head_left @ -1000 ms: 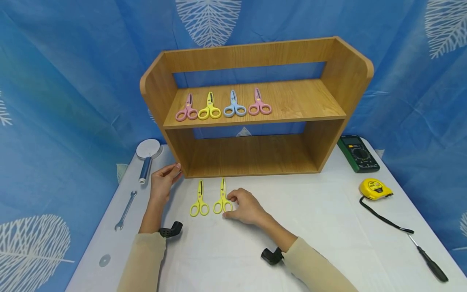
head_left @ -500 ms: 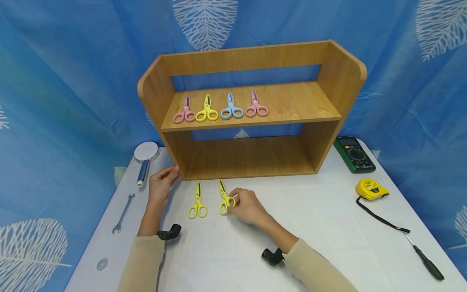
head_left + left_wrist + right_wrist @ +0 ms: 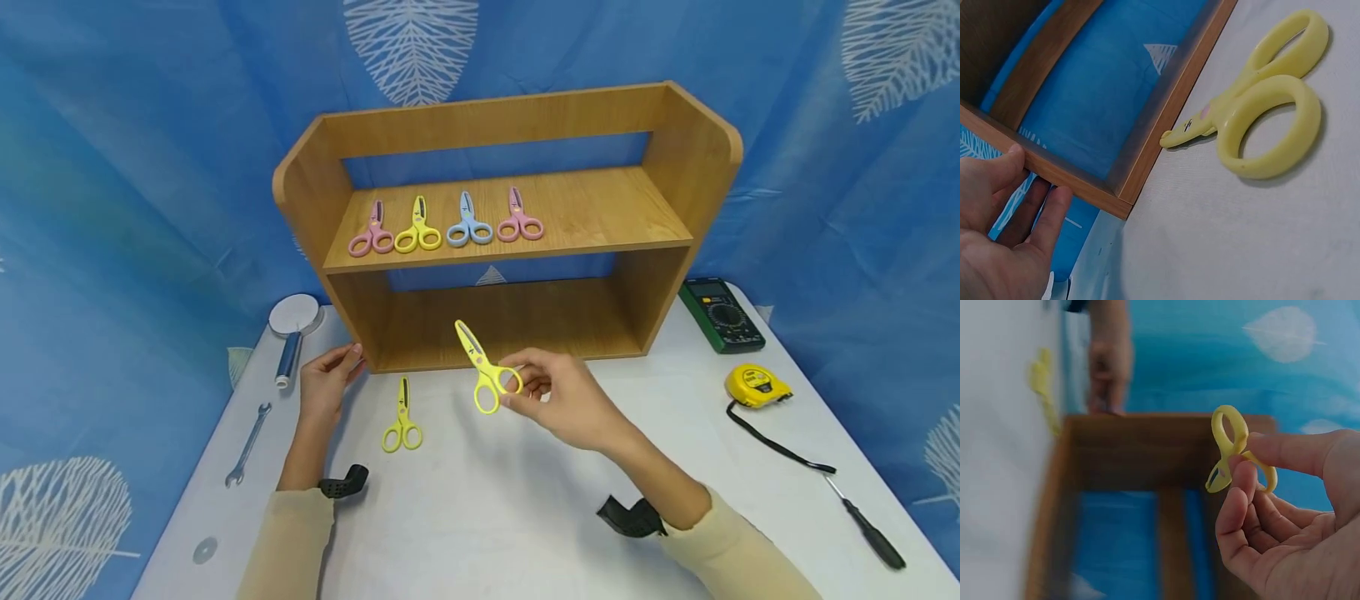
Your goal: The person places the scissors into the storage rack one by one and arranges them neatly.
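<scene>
My right hand pinches a pair of yellow scissors by one handle loop, between thumb and fingers. The scissors hang above the table in front of the lower shelf, blades pointing up and to the left. In the right wrist view the same scissors are seen nearly edge-on. Another pair of yellow scissors lies on the table before the rack, blades toward it. My left hand rests thumb and fingertips against the lower left side of the wooden rack, its fingers fairly straight.
On the upper shelf, pink scissors, yellow scissors, blue scissors and further pink scissors lie in a row. Around sit a magnifier-like round tool, wrench, multimeter, tape measure and screwdriver.
My right hand has taken hold of the right-hand yellow scissors and raised them off the table, toward the rack. The left hand stays at the rack's side. The head view has shifted slightly.
</scene>
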The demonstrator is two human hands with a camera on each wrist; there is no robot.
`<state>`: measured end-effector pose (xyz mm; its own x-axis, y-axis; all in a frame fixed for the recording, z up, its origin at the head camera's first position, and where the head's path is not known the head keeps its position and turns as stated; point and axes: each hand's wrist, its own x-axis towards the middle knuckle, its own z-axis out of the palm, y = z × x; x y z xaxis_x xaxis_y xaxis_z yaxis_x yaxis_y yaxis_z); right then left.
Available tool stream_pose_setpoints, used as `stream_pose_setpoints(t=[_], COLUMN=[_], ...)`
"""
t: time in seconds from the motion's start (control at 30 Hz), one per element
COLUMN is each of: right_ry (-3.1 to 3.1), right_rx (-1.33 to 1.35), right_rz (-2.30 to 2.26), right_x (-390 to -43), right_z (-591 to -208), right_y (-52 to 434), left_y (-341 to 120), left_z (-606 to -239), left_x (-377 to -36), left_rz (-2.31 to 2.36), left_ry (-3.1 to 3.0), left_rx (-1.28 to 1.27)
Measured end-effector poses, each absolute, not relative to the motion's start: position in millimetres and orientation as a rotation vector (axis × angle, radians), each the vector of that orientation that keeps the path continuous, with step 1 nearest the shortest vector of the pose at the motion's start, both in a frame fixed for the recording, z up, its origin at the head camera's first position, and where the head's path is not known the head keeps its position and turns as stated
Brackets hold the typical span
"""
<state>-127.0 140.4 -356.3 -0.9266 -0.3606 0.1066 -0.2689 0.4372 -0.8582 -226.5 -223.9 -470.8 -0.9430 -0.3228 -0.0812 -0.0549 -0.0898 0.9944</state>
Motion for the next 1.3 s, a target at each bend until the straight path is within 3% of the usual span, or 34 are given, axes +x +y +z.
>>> stream_pose_setpoints(t=[0.2, 0.4, 0.77, 1.3], right_ry=[2.768, 2.940, 2.996, 3.006], right_rx=[-0.568, -0.320, -0.067, -0.126], right_rz=[-1.552, -1.494, -1.324, -1.183], right_x=[-139.0, -184.1, -254.4, -265.0], right_z=[-295.1, -261.0, -255.8, -260.1], right_y=[175.0, 205.1, 223.6, 216.3], left_y=[-225.9, -225.2, -223.5, -225.0], left_z=[-470.8, -470.2, -470.1, -472.1], left_x=[-224.8, -225.1, -224.9, -224.9], left_rz=[-2.150, -2.129, -2.108, -2.095], left_ry=[-1.986, -2.023, -2.045, -2.043], left_rx=[0.431, 0.462, 0.464, 0.460])
